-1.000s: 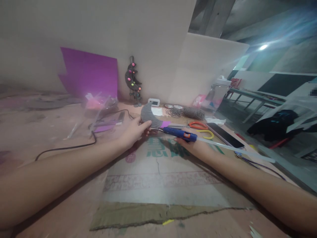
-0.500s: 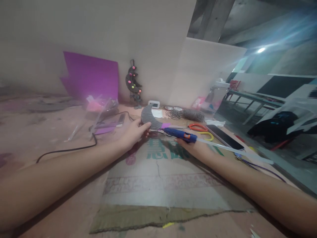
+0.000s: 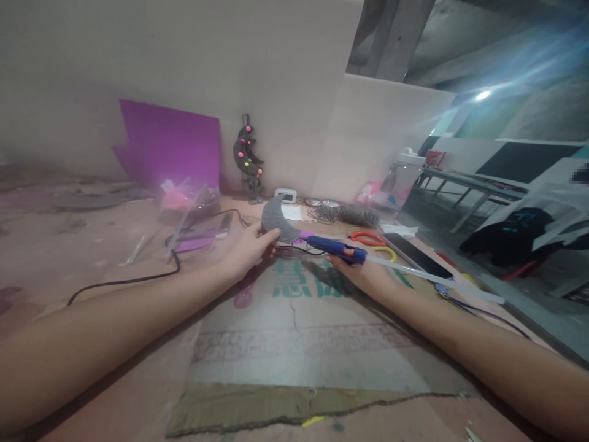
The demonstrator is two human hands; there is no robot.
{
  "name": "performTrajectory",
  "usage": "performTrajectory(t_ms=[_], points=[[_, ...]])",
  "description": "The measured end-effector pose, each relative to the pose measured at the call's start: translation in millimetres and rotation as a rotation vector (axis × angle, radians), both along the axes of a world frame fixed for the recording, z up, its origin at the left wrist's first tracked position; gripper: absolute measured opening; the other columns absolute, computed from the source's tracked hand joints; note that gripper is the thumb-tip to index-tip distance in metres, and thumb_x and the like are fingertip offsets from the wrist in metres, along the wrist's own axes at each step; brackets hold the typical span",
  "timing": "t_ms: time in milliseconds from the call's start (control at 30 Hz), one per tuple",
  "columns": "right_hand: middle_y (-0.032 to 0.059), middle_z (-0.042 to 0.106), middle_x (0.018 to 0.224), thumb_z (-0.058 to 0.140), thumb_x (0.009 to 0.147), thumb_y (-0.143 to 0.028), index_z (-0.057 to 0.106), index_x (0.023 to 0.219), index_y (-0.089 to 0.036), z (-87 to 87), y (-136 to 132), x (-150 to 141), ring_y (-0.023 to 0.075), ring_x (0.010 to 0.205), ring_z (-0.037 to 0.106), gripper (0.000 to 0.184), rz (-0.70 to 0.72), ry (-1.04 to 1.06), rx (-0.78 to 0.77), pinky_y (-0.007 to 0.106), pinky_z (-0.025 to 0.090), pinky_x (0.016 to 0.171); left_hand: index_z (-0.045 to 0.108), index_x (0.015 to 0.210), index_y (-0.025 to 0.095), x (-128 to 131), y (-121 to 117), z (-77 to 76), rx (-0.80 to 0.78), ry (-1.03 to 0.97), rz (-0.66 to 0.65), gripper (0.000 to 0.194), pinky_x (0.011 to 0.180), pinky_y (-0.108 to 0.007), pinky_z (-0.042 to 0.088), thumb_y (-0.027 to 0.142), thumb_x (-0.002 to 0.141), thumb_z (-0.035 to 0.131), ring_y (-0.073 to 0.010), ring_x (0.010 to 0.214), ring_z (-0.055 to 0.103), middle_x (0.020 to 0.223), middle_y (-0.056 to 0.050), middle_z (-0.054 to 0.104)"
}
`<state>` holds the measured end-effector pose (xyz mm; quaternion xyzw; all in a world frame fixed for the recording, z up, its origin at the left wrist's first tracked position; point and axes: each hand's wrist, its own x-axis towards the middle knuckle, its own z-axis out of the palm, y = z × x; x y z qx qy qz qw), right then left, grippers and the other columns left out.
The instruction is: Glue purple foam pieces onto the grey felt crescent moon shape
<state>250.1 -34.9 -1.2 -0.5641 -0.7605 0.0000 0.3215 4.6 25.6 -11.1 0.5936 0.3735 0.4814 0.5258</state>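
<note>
A crescent moon wrapped in grey yarn [image 3: 277, 221] is pinched in my left hand [image 3: 255, 247], thumb on its front near the lower left edge. A bare purple tip [image 3: 305, 234] shows at its lower right end. My right hand [image 3: 352, 263] grips a blue hot glue gun [image 3: 338, 248], its nozzle pointing left at the purple end of the moon; whether it touches I cannot tell. A long clear glue stick [image 3: 427, 273] sticks out of the gun's back. Both hands are over a printed cardboard sheet [image 3: 294, 362].
Orange-handled pliers [image 3: 367, 237], a yellow handle [image 3: 386, 253] and a phone [image 3: 418, 255] lie beyond my right hand. Grey yarn [image 3: 358, 215] and a small white clock [image 3: 286, 196] stand near the wall. A decorated moon [image 3: 248, 153] hangs behind, beside purple sheets [image 3: 177, 144]. A black cord [image 3: 133, 277] runs at left.
The glue gun's nozzle has shifted slightly to the right along the moon's purple end. My left hand keeps its hold on the moon. The view has tilted up a little.
</note>
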Motion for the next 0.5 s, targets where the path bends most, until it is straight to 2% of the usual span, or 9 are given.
performTrajectory(t_ms=[133,300,500], points=[[0.0050,0.066,0.076,0.057,0.082,-0.042,0.060,0.081,-0.023,-1.6,1.5,1.4,0.0236,0.070,0.062,0.019,-0.038,-0.005,0.011,0.036,0.047,0.064,0.049,0.076,0.018,-0.3,1.5,-1.0,0.006,-0.003,0.001,0.021,0.049,-0.020,0.038,0.033,0.078,0.062,-0.0084,0.050,0.050,0.061,0.003,0.053],[0.0033,0.066,0.068,0.059,0.079,-0.043,0.060,0.074,-0.023,-3.3,2.1,1.4,0.0211,0.061,0.060,0.021,-0.114,0.013,0.041,0.031,0.043,0.057,0.050,0.079,0.017,-1.1,1.3,-0.9,-0.007,0.001,-0.015,0.022,0.048,-0.020,0.038,0.034,0.078,0.064,-0.0076,0.049,0.050,0.061,0.003,0.054],[0.0022,0.067,0.066,0.059,0.079,-0.044,0.063,0.074,-0.022,-2.9,0.7,0.8,0.0205,0.062,0.061,0.023,-0.175,0.007,0.034,0.029,0.044,0.059,0.049,0.080,0.017,-0.9,0.3,-0.5,-0.003,0.010,-0.025,0.021,0.048,-0.019,0.039,0.033,0.078,0.063,-0.0071,0.049,0.049,0.062,0.004,0.054]])
